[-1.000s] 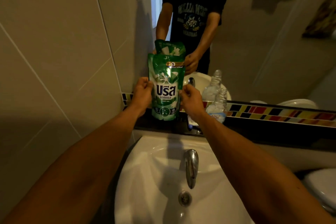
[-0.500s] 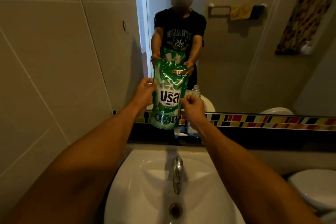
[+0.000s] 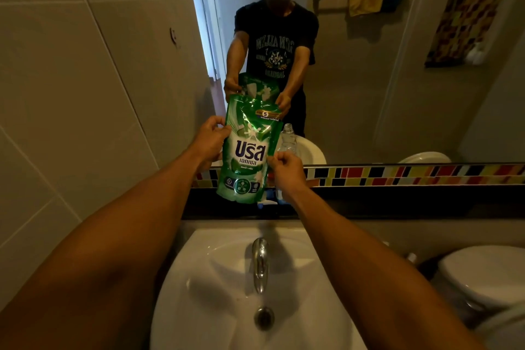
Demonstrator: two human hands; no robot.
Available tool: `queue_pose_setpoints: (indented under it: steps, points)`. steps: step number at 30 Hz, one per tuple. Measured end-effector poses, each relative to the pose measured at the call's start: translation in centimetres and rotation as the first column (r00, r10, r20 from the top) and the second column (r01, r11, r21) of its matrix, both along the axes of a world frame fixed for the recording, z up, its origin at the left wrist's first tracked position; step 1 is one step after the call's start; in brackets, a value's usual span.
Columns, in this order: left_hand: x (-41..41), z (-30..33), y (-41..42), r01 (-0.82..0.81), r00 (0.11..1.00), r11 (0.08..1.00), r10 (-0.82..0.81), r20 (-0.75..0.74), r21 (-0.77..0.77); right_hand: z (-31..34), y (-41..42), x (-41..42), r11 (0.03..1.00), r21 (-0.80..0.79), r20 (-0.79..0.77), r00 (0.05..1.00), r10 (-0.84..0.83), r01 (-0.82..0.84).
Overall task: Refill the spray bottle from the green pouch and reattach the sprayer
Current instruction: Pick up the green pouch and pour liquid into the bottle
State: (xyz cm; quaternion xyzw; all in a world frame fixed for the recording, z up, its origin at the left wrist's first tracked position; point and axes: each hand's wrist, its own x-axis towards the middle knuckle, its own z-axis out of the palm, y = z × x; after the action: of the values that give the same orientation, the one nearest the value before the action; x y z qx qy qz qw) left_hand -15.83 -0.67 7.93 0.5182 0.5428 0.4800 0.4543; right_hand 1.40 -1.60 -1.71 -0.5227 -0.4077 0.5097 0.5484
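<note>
I hold the green pouch [image 3: 250, 150] upright in front of the mirror, above the dark shelf [image 3: 397, 202]. My left hand [image 3: 208, 142] grips its left edge and my right hand [image 3: 285, 169] pinches its right edge lower down. The clear spray bottle stands on the shelf behind my right hand and the pouch, mostly hidden; its open neck shows only as a mirror reflection [image 3: 288, 136]. A blue and white part [image 3: 267, 203], maybe the sprayer, lies on the shelf under the pouch.
A white sink [image 3: 216, 278] with a chrome tap [image 3: 260, 261] lies below the shelf. A toilet [image 3: 483, 273] stands at the right. The mirror shows a person holding the pouch. Tiled wall [image 3: 71, 94] closes the left side.
The pouch has come up off the shelf and now hangs higher between both hands. The view has tilted upward, showing more of the mirror.
</note>
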Motion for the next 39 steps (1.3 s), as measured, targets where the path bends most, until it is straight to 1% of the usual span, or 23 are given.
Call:
queue_pose_setpoints:
  steps: [5,9,22,32,39]
  points:
    - [0.7,-0.5,0.4,0.011,0.998,0.999,-0.013,-0.061,-0.035,-1.7,0.3,0.5,1.000,-0.021,-0.055,0.998,0.009,-0.010]
    - [1.3,-1.0,0.7,0.032,0.995,0.997,-0.039,-0.090,-0.073,-2.7,0.0,1.0,0.998,-0.048,-0.135,0.991,0.023,-0.029]
    - [2.3,-2.6,2.0,0.035,0.981,0.989,-0.061,-0.183,-0.144,-4.3,-0.8,1.5,0.994,-0.097,-0.178,0.984,0.024,-0.042]
    - [2.6,-2.1,2.5,0.038,0.973,0.979,-0.082,-0.218,-0.199,-4.0,-1.1,2.1,0.997,-0.057,-0.231,0.972,0.047,-0.061]
    - [2.7,-1.7,3.1,0.032,0.962,0.974,-0.091,-0.256,-0.226,-4.1,-0.9,1.7,0.997,-0.063,-0.268,0.963,0.030,-0.048]
